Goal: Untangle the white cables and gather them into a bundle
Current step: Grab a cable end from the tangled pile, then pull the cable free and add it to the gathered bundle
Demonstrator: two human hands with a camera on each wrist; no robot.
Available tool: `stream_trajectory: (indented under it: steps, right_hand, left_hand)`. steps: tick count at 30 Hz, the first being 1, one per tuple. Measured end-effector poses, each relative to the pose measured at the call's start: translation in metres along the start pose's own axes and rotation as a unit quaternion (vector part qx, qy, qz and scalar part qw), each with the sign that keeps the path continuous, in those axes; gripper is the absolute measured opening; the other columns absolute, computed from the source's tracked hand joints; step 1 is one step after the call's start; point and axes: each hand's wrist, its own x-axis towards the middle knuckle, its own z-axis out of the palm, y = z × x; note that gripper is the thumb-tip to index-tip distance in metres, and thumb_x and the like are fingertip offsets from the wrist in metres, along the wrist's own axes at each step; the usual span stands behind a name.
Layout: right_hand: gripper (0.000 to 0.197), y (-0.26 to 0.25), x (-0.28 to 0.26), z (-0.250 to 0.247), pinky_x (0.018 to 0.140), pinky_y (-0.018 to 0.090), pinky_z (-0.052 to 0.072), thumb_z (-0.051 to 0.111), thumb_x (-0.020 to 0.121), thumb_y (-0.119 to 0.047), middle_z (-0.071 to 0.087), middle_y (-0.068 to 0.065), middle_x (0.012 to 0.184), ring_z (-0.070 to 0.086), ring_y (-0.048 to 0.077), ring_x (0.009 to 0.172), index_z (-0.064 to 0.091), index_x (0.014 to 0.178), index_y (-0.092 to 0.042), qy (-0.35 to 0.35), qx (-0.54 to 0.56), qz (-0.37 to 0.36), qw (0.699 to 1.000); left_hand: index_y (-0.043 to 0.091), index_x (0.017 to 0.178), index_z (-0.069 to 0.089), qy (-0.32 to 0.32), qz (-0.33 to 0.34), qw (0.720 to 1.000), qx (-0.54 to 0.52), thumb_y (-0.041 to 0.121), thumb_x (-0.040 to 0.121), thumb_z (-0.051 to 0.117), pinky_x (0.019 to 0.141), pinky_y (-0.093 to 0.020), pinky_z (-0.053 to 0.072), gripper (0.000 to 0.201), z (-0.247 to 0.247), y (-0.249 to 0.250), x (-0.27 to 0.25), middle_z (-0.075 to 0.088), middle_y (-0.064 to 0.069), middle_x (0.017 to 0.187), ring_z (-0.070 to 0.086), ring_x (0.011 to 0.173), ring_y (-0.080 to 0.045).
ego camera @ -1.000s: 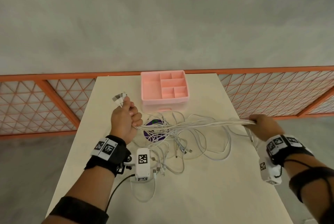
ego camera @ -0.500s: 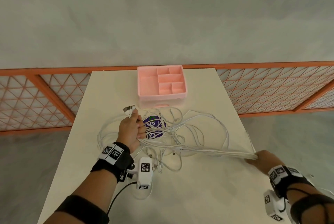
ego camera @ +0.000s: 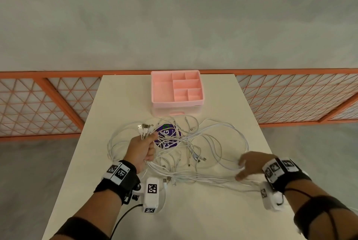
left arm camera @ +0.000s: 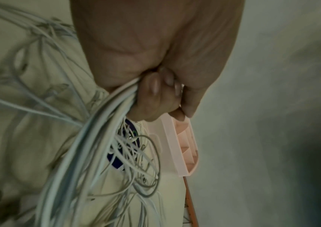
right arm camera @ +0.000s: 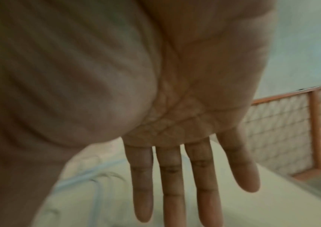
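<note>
Several white cables lie in loose tangled loops across the middle of the cream table. My left hand grips a bunch of them in a fist, and their USB plugs stick out above the knuckles. In the left wrist view the strands run out under the curled fingers of my left hand. My right hand hovers over the loops at the right with straight, spread fingers and holds nothing.
A pink compartment tray stands at the far end of the table. A purple round sticker lies under the cables. An orange lattice fence runs behind the table, close to its right edge.
My right hand let go of the stretched cable strands and opened, moving back in over the table. The taut strands fell slack into loops. My left hand kept its grip.
</note>
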Motion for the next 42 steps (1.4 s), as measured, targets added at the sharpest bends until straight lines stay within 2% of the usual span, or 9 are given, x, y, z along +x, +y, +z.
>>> stream_trajectory:
  steps: [3,7,14,22,27,31,35,38,42]
  right_hand:
    - [0.040,-0.053,0.000,-0.008,0.086,0.027,0.048,0.075,0.079,-0.049,0.067,-0.003,0.105,0.064,0.016,0.098,0.070,0.104,-0.018,0.085,0.078,-0.089,0.989]
    - [0.018,-0.119,0.022,0.010,0.066,0.029,0.055,0.059,0.094,-0.020,0.073,0.013,0.090,0.071,0.020,0.068,0.069,0.097,-0.006,0.147,0.232,-0.176,0.945]
    - [0.032,-0.156,0.058,0.048,0.094,0.030,0.042,0.052,0.096,-0.021,0.060,0.015,0.126,0.056,0.030,0.118,0.058,0.123,-0.005,0.203,0.188,-0.052,0.960]
    - [0.008,-0.136,0.064,0.054,0.074,0.025,0.047,0.065,0.087,-0.021,0.069,0.010,0.096,0.066,0.028,0.094,0.068,0.089,-0.014,0.161,0.207,-0.025,0.965]
    - [0.008,-0.148,0.039,0.018,0.071,0.043,0.057,0.057,0.084,-0.015,0.067,0.003,0.075,0.066,0.030,0.070,0.056,0.077,-0.016,0.298,0.356,-0.167,0.870]
    - [0.016,-0.183,-0.011,-0.008,0.059,0.035,0.050,0.058,0.096,-0.020,0.066,0.004,0.064,0.057,0.018,0.054,0.062,0.082,-0.012,0.250,0.426,-0.324,0.807]
    - [0.019,-0.199,-0.040,0.005,0.054,0.025,0.045,0.055,0.096,-0.018,0.062,0.001,0.063,0.054,0.010,0.051,0.058,0.080,-0.010,0.187,0.314,-0.399,0.841]
    - [0.021,-0.190,-0.039,0.020,0.058,0.026,0.048,0.059,0.092,-0.016,0.063,-0.004,0.062,0.053,0.000,0.050,0.059,0.071,-0.021,0.163,0.236,-0.398,0.871]
    - [0.023,-0.177,-0.035,0.029,0.053,0.024,0.044,0.064,0.091,-0.020,0.065,-0.002,0.059,0.053,0.007,0.046,0.062,0.069,-0.024,0.125,0.302,-0.350,0.878]
  left_hand:
    - [0.003,0.093,0.064,-0.005,-0.008,1.000,0.026,0.017,0.095,0.066,0.037,-0.017,0.019,0.014,0.000,-0.011,-0.005,0.027,0.006,0.052,0.023,0.039,-0.007]
    - [0.002,0.086,0.071,-0.017,-0.003,0.998,0.055,0.026,0.096,0.065,0.039,-0.018,0.018,0.027,0.000,-0.015,-0.014,0.027,0.006,0.052,0.020,0.042,-0.008]
    - [0.006,0.080,0.069,-0.024,0.009,0.999,0.031,0.031,0.098,0.062,0.041,-0.019,0.018,0.032,-0.003,-0.010,-0.026,0.026,0.005,0.053,0.020,0.046,-0.010]
    - [0.006,0.080,0.067,-0.018,0.010,0.999,0.032,0.030,0.097,0.064,0.042,-0.019,0.018,0.029,-0.006,-0.014,-0.025,0.030,0.004,0.054,0.022,0.045,-0.011]
    - [0.008,0.080,0.070,-0.038,0.024,0.998,0.043,0.030,0.096,0.065,0.043,-0.020,0.020,0.028,0.007,-0.009,-0.024,0.041,0.003,0.056,0.027,0.045,-0.010]
    - [0.004,0.096,0.074,-0.028,0.046,0.998,0.015,0.027,0.096,0.066,0.042,-0.020,0.022,0.024,0.026,0.002,-0.023,0.069,-0.002,0.076,0.029,0.046,-0.009]
    - [0.004,0.093,0.069,-0.042,0.037,0.998,-0.035,0.028,0.097,0.063,0.039,-0.019,0.022,0.024,0.036,0.014,-0.022,0.067,-0.002,0.068,0.041,0.039,-0.008]
    - [0.004,0.094,0.071,-0.052,0.046,0.997,-0.028,0.022,0.093,0.068,0.038,-0.019,0.024,0.019,0.033,0.021,-0.021,0.072,-0.009,0.081,0.038,0.040,-0.007]
    - [0.008,0.086,0.071,-0.082,0.064,0.995,-0.007,0.023,0.090,0.073,0.039,-0.019,0.022,0.016,0.033,0.027,-0.024,0.068,-0.007,0.081,0.029,0.045,-0.008]
